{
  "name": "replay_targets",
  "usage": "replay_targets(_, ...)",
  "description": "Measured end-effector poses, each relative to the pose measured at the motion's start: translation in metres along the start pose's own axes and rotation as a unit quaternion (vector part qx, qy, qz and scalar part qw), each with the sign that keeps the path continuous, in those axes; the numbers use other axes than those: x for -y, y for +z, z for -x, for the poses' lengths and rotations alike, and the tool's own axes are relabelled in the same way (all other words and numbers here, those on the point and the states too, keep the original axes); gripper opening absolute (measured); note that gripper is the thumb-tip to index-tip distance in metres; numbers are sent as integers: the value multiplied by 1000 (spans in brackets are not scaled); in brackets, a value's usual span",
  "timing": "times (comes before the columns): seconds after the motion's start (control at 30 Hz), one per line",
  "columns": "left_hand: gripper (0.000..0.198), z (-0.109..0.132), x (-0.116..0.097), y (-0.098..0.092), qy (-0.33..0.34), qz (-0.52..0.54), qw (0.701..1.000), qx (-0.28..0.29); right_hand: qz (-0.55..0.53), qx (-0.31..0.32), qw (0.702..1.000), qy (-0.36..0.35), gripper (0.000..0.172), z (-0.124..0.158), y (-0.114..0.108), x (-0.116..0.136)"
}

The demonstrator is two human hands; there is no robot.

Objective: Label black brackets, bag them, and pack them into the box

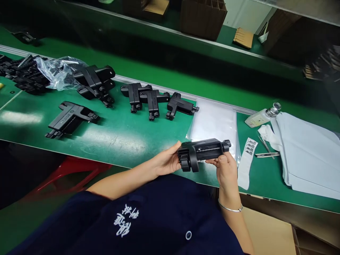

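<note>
Between my two hands, just above the front of the bench, is a black plastic bracket (208, 149) with a round knob and a curved arm at its left end. My left hand (170, 158) grips that left end, its fingers partly hidden behind it. On the other end, my right hand (225, 164) pinches the lower edge with the thumb in front. Directly behind the held bracket lies a stack of clear plastic bags (215, 122). A similar T-shaped bracket (182, 105) rests at the bags' left edge, and two more brackets (153, 102) overlap to its left.
A lettered bracket (70, 118) lies alone at left, near a bracket pile (94, 83) and crumpled plastic (60, 72). At right are a label strip (245, 163), tweezers (267, 154), a pump bottle (262, 116) and white sheets (310, 152). A metal rail (156, 88) runs behind.
</note>
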State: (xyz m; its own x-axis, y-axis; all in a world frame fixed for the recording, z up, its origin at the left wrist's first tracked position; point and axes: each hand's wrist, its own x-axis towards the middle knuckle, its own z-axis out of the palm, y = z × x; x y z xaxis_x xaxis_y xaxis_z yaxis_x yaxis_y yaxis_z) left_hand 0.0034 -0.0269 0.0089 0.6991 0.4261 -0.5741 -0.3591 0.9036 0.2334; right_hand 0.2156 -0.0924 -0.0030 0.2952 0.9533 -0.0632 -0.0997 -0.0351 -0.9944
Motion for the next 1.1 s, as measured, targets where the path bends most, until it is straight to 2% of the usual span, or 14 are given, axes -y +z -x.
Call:
replay_targets(0.2,33,1,2,-10,-6,35,999,34,-17,-14,1000,0,46,3,7,0)
replay_targets(0.43,28,0,0,-11,7,17,1000,-23,-8,13,1000,-7,46,3,6,-4)
replay_targets(0.53,25,3,-2,-10,12,6,1000,-22,13,25,999,-20,45,4,4,-7)
replay_targets(0.63,26,2,-7,-14,15,-22,1000,-10,60,23,996,-54,42,9,4,-4)
replay_targets(0.7,25,-5,-11,-16,20,-51,998,-15,128,8,986,-101,39,14,7,2)
replay_targets(0.77,23,-15,-15,-17,22,-86,996,-23,218,9,963,-156,38,19,12,9)
replay_targets(0.87,17,-34,-19,-14,12,-118,993,-22,309,47,927,-208,36,23,26,17)
replay_targets(1.0,21,-50,-18,-12,-5,-130,991,-23,323,65,920,-214,34,26,36,21)
replay_targets(1.1,24,-52,-18,-15,8,-145,988,-46,333,80,922,-178,46,28,18,19)
